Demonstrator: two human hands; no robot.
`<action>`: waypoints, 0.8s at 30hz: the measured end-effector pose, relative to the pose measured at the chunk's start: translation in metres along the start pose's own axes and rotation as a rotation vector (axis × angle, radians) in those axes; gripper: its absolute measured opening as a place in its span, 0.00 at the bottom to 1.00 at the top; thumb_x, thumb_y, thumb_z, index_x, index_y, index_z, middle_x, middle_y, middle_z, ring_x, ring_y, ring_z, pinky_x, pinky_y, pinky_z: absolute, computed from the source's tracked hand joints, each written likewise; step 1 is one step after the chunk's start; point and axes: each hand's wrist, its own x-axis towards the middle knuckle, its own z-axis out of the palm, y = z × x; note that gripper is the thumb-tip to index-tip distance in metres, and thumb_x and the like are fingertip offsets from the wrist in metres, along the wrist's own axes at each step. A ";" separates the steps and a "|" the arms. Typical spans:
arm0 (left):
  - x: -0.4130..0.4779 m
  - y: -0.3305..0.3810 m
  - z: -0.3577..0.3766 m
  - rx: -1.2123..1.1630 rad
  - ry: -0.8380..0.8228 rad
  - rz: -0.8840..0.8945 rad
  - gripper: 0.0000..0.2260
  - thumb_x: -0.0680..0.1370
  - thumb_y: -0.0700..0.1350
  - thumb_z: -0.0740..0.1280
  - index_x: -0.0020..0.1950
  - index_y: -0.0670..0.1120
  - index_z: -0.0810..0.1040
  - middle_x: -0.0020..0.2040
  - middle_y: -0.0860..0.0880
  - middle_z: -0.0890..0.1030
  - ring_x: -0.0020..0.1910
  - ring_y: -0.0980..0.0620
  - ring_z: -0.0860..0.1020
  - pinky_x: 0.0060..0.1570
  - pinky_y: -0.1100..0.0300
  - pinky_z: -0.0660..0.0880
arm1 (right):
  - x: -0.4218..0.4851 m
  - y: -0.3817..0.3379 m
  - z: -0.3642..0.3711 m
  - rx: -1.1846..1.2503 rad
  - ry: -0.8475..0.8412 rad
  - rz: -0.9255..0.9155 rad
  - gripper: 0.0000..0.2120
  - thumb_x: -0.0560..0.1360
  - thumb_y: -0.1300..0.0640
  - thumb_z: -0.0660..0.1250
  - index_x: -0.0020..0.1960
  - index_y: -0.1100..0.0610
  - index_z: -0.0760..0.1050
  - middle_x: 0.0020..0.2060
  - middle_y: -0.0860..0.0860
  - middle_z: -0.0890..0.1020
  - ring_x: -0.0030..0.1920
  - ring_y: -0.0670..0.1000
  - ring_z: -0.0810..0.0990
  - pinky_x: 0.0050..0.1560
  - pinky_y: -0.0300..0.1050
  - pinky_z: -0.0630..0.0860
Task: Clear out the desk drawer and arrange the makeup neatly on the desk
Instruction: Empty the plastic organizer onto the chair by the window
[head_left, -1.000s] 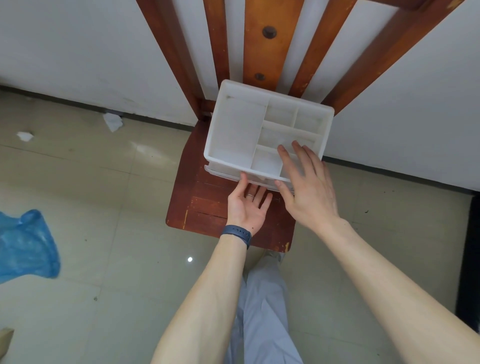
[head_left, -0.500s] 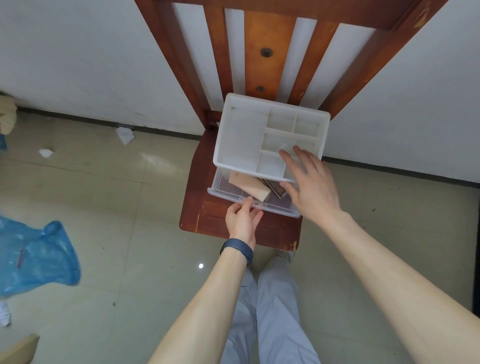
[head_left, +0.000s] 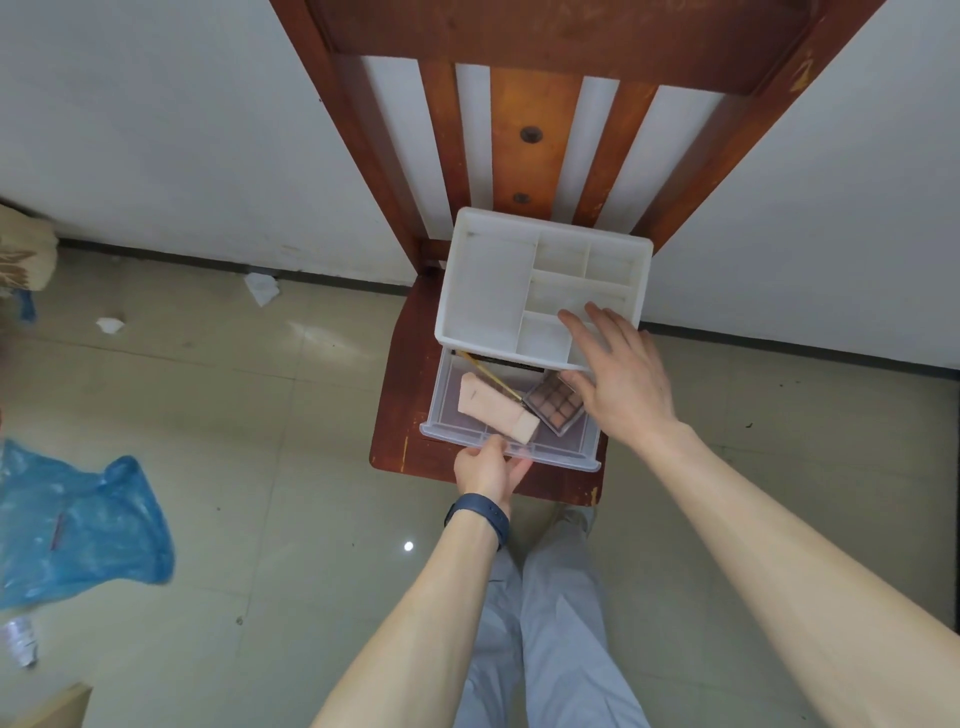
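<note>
**Drawer open on chair seat: contents not yet removed, tip and slide-out risk noted**

The white organiser (head_left: 488, 291) sits toward the back edge of the chair seat (head_left: 402, 400), its top compartments bare. Its clear drawer (head_left: 563, 456) stands drawn out, and the drawer's front wall lies close to the seat's front edge.

Inside the drawer are a beige pouch (head_left: 496, 410), an eyeshadow palette (head_left: 556, 405) and a thin brush (head_left: 488, 376) that runs back under the organiser. All three lie loose and at angles to one another.

The left hand (head_left: 488, 467) pinches the drawer's front lip near its middle, thumb on top and fingers curled beneath. The right hand (head_left: 618, 384) lies flat on the organiser's near right corner with its fingers straight and spread. It presses down and grips nothing.

Judgement: this is the opening step, and nothing has been taken out.

Hazards:
- If the drawer is drawn further, it may come free of its housing and drop past the front edge. No stop is visible.
- If the right hand lifts while the left pulls, the light organiser may slide or tip forward.
- The brush, partly under the housing, could snag or roll out.
- The palette may be fragile, so a fall to the tiled floor could crack it.
- No counter is in view, so the items must be carried elsewhere.
</note>
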 end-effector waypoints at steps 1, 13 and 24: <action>-0.001 0.000 -0.002 -0.012 -0.014 -0.010 0.08 0.80 0.33 0.63 0.59 0.36 0.72 0.50 0.39 0.78 0.42 0.44 0.84 0.33 0.59 0.82 | 0.000 0.000 0.000 0.001 -0.001 0.000 0.33 0.80 0.49 0.66 0.81 0.47 0.57 0.79 0.55 0.62 0.78 0.58 0.59 0.76 0.63 0.59; -0.009 0.007 -0.005 0.068 -0.020 -0.025 0.07 0.79 0.32 0.62 0.57 0.38 0.71 0.51 0.38 0.79 0.43 0.42 0.83 0.31 0.59 0.82 | -0.001 0.001 -0.001 -0.003 0.001 -0.011 0.33 0.80 0.49 0.66 0.81 0.46 0.57 0.79 0.55 0.63 0.78 0.58 0.59 0.76 0.61 0.57; -0.005 0.005 -0.009 0.168 -0.062 -0.020 0.18 0.79 0.33 0.64 0.69 0.37 0.68 0.60 0.39 0.77 0.39 0.42 0.86 0.33 0.58 0.82 | 0.001 -0.002 -0.001 -0.026 0.001 0.012 0.34 0.80 0.49 0.68 0.81 0.46 0.57 0.79 0.55 0.63 0.79 0.57 0.58 0.77 0.62 0.57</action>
